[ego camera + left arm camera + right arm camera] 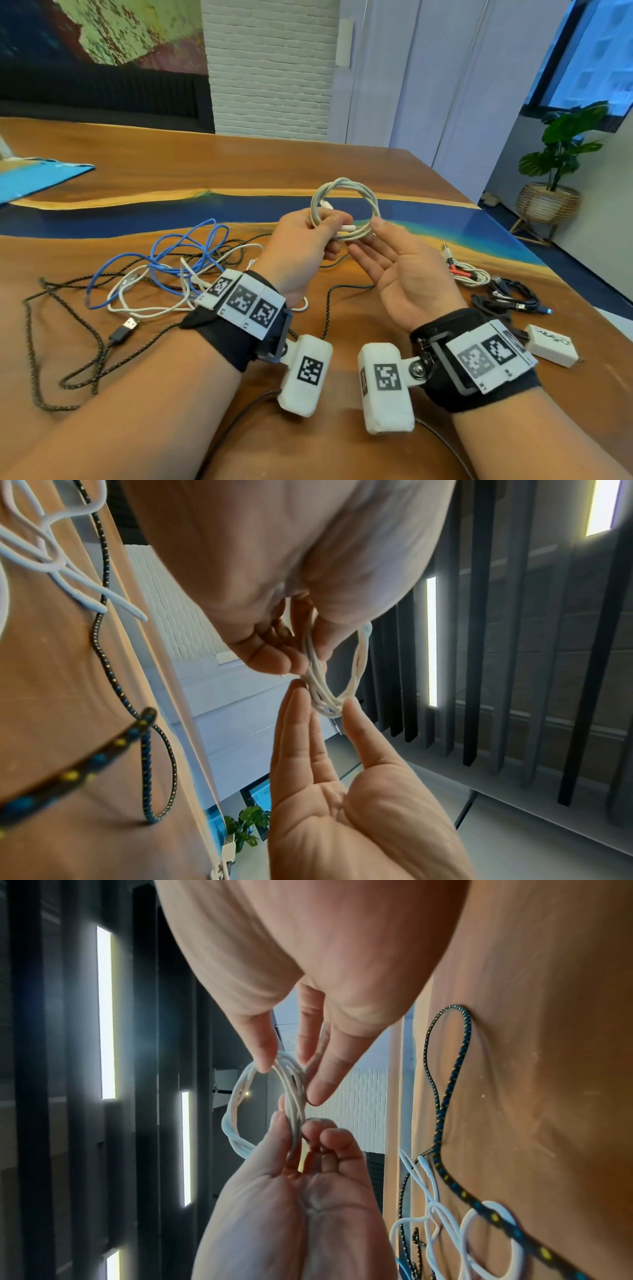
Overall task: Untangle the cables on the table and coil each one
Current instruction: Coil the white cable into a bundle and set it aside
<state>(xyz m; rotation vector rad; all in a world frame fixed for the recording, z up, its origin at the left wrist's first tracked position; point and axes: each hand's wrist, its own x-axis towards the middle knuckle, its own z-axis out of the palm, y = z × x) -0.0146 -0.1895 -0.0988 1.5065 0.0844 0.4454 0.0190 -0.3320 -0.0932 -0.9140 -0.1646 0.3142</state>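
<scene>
A white cable wound into a small coil (374, 205) is held up above the table. My left hand (329, 222) grips the coil's left side, fingers curled round the strands; the white plug end lies along the coil's underside. My right hand (364, 240) lies palm up, fingers straight, thumb tip and fingertips touching the coil's lower right. The left wrist view has my left hand (301, 653) pinching the coil (359, 664). In the right wrist view the coil (232, 1123) sits between both hands. A tangle of blue cable (185, 250), white cable (147, 298) and black braided cable (68, 342) lies on the left.
At the right of the wooden table (239, 164) lie a coiled white and red cable (466, 274), a coiled black cable (507, 298) and a white charger block (551, 346). A blue sheet (34, 178) lies far left. A potted plant (555, 171) stands beyond the right edge.
</scene>
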